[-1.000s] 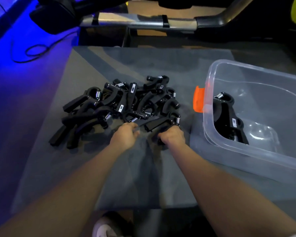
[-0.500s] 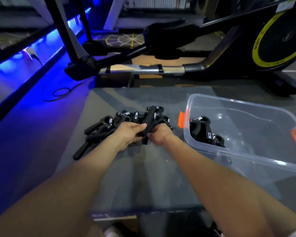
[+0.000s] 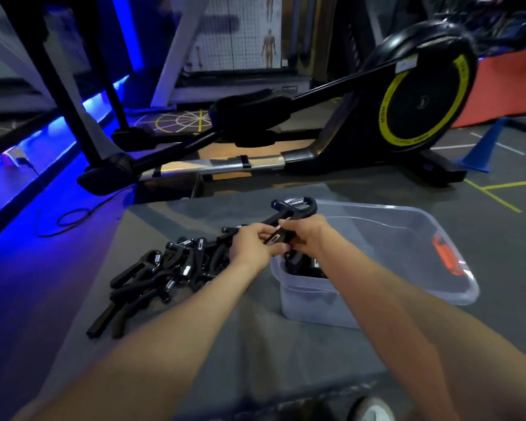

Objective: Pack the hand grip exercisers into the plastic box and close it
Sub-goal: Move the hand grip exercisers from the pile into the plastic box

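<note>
Held exerciser [image 3: 289, 221] now up off the heap, spring end poking toward upper centre of the frame, handles clamped between both hands just above the near-left corner of the plastic box [image 3: 377, 278]. A second ago still down in the pile, half a second ago only just raised above it; now carried rightward to the box rim. Means one more piece about to go in, probably, though not dropped yet.

Left hand [image 3: 252, 246] curled round the lower handle, thumb on top. Right hand [image 3: 304, 235] wrapped over the upper handle from the right, fingers closed on it. Both hands pressed close together, nearly touching, forearms coming up from the bottom of the frame and converging mid-frame.

Inside the box, a few black exercisers [image 3: 304, 265] already sitting at the near-left end, partly hidden behind the hands. Rest of the box looks bare, orange latch [image 3: 445, 256] showing on the right side. No lid in view, so closing is a long way off.

Pile of exercisers [image 3: 164, 271] left of centre, still a good heap, spread on the grey worktop [image 3: 255, 344] just beside the box. Plenty left to shift.

Further out: elliptical trainer [image 3: 407, 117] with a yellow-ringed wheel across the upper right, blue cone [image 3: 483, 150] at far right, blue light strip [image 3: 28, 153] along the left edge.
</note>
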Demonstrator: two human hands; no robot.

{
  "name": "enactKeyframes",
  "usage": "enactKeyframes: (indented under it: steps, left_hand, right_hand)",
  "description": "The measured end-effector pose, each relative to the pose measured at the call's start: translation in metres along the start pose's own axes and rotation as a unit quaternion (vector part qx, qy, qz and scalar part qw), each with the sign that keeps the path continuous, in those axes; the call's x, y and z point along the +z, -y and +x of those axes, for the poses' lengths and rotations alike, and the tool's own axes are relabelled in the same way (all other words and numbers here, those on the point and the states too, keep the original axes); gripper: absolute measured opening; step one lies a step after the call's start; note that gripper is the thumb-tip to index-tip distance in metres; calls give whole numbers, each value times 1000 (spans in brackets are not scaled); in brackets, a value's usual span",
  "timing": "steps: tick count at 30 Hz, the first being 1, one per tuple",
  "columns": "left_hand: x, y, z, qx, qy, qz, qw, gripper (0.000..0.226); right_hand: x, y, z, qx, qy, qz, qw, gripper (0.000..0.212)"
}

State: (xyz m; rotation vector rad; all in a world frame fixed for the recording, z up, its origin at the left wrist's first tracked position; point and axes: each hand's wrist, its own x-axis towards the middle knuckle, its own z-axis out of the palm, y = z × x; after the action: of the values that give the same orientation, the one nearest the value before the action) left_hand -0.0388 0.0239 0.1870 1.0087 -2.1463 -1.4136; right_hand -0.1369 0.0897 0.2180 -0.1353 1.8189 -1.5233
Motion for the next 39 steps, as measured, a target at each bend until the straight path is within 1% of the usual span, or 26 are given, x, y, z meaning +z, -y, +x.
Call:
enactKeyframes:
  steps: [2, 3, 5, 6, 8, 10, 13, 15, 17, 19, 21, 25, 28, 30, 33, 39]
  left_hand:
    - [17, -7, 4, 23, 23, 12, 999, 39]
    - [24, -8, 7, 38, 29, 8, 999, 35]
    - [38, -10, 14, 56, 21, 18, 998, 21]
    - [44, -10, 19, 56, 10, 39, 998, 19]
    - [56, -4, 33, 52, -8, 90, 995, 22]
    - [65, 1, 47, 59, -21, 147, 987, 29]
    - [78, 7, 68, 54, -47, 249, 966, 39]
    - [85, 10, 83, 22, -56, 306, 950, 43]
    - [92, 13, 98, -23, -60, 335, 940, 46]
    - [99, 17, 111, -68, -58, 329, 940, 45]
    - [101, 19, 120, -89, -72, 323, 939, 39]
    - [100, 25, 121, -79, -101, 312, 942, 27]
    - [97, 29, 108, -57, -113, 302, 945, 27]
    - [95, 30, 96, -43, -127, 291, 947, 26]
    - [91, 33, 80, -22, -145, 273, 951, 25]
    - [87, 35, 60, -4, -170, 236, 957, 19]
  right_hand:
    - [-21, 1, 8, 12, -16, 11, 1000, 9]
    - [-30, 0, 13, 15, -24, 15, 999, 5]
    - [-49, -2, 27, 16, -50, 5, 999, 14]
    - [-59, -2, 34, 15, -61, -4, 998, 15]
    - [-79, -5, 47, 20, -81, -8, 997, 16]
    - [-99, -9, 60, 36, -97, -27, 994, 16]
    - [-123, -20, 84, 55, -119, -66, 989, 16]
    - [-136, -29, 100, 63, -125, -95, 986, 17]
    - [-145, -38, 114, 75, -124, -114, 983, 17]
    - [-152, -46, 127, 87, -131, -151, 976, 16]
    - [-159, -53, 141, 97, -128, -201, 966, 19]
    - [-166, -61, 148, 108, -109, -312, 938, 30]
    - [-168, -71, 148, 100, -104, -340, 929, 29]
    - [-169, -81, 146, 112, -109, -329, 931, 26]
    - [-169, -93, 141, 126, -111, -280, 945, 29]
    - [-162, -104, 143, 138, -101, -266, 949, 34]
